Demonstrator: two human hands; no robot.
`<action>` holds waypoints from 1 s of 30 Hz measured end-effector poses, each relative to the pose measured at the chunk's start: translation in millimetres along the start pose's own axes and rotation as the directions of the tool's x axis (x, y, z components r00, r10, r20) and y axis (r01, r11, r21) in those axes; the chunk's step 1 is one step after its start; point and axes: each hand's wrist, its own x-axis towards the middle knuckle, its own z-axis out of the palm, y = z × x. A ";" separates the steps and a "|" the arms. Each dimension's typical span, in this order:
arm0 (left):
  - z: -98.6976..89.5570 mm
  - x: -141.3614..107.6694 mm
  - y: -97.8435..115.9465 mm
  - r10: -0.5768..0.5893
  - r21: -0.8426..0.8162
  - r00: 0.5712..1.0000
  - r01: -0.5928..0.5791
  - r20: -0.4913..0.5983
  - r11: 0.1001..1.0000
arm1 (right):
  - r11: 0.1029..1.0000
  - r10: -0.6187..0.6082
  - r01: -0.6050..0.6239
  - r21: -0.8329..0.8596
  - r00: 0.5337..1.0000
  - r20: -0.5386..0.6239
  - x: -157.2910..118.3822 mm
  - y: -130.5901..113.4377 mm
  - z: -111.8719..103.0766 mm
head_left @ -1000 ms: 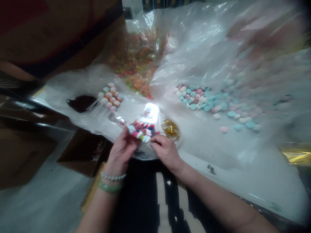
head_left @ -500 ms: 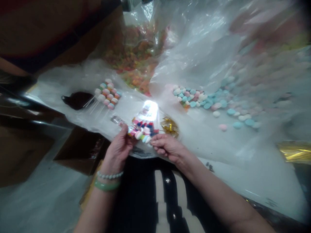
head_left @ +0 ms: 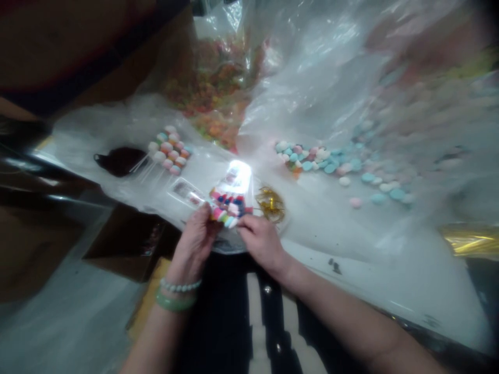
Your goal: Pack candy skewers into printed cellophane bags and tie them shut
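A short row of pastel marshmallows point(head_left: 226, 220) spans the gap between my two hands, just above the front edge of the table. My left hand point(head_left: 198, 234) is closed on its left end, thumb on top. At that thumb a clear plastic wrapper point(head_left: 185, 191) reaches up and left. My right hand point(head_left: 261, 241) pinches the right end; what lies under its fingertips is hidden. Right behind the row is a clear pack of red, blue and pink candies point(head_left: 230, 199), its upper part washed out by glare. Gold twist ties point(head_left: 271, 204) lie beside my right hand.
Marshmallow lollipops point(head_left: 171, 150) on white sticks lie at left, by a dark object point(head_left: 120, 161). Loose pastel candies point(head_left: 331, 163) spread over plastic sheeting point(head_left: 312, 83) at right. Orange and green candies point(head_left: 218, 109) sit behind. An open carton point(head_left: 120, 239) stands below left; gold strips point(head_left: 471, 243) lie far right.
My right hand has turned, its back now facing up more, and shifted slightly left. More of the clear wrapper shows beyond my left thumb. The view has shifted slightly.
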 end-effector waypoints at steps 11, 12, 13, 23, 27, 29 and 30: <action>2.6 -5.4 -5.7 -0.013 0.008 0.998 0.012 0.057 1.000 | 0.934 -0.228 0.232 -0.273 0.972 0.049 -4.7 3.9 4.3; 4.2 -6.6 -7.8 -0.018 0.019 0.998 0.017 0.055 1.000 | 0.958 -0.202 0.204 -0.202 0.979 0.029 -3.3 2.4 4.1; 5.9 -7.6 -9.1 -0.034 0.024 0.998 0.033 0.052 0.999 | 0.979 -0.165 0.165 -0.120 0.986 0.010 -1.8 0.8 3.8; 7.3 -9.1 17.3 -0.136 -0.106 0.988 0.143 0.074 0.984 | 0.852 0.237 -0.318 0.417 0.943 0.234 4.8 -1.7 -4.9; 5.9 -4.5 20.2 -0.088 -0.140 0.996 0.084 -0.021 0.987 | 0.872 0.254 -0.322 0.369 0.942 0.220 6.1 -2.2 -4.9; 4.3 -1.2 18.8 -0.073 -0.145 0.996 0.064 -0.056 0.987 | 0.860 0.270 -0.341 0.379 0.935 0.230 6.8 -1.9 -4.3; 3.1 0.4 18.0 -0.075 -0.150 0.995 0.065 -0.062 0.986 | 0.854 0.274 -0.349 0.387 0.932 0.235 7.1 -1.6 -4.0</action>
